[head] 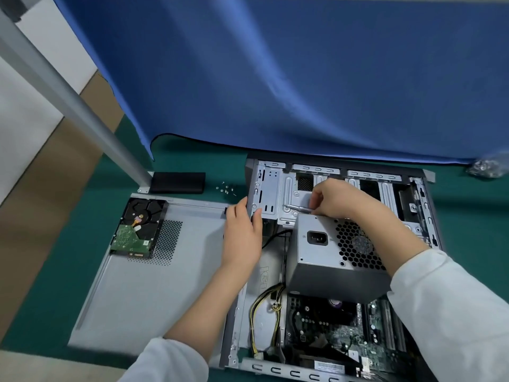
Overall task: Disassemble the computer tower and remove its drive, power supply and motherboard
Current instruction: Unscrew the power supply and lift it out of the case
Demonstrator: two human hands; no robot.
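The power supply (334, 257) sits tilted up out of the open tower (330, 244), the right hand (334, 198) curling its fingers over its far top edge while the left hand (242, 232) grips the tower's side wall to brace it. The drive (136, 228) is already out, lying on the side panel (154, 271). Best lift slowly and feed the yellow-and-black cables (264, 307) clear of the motherboard (338, 329), since they look snag-prone.

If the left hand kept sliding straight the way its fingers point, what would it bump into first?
The left hand points away from the person, gripping the left wall of the computer case. Straight on, it would probably run along that wall and reach the blue cloth hanging behind, though depth is hard to judge.
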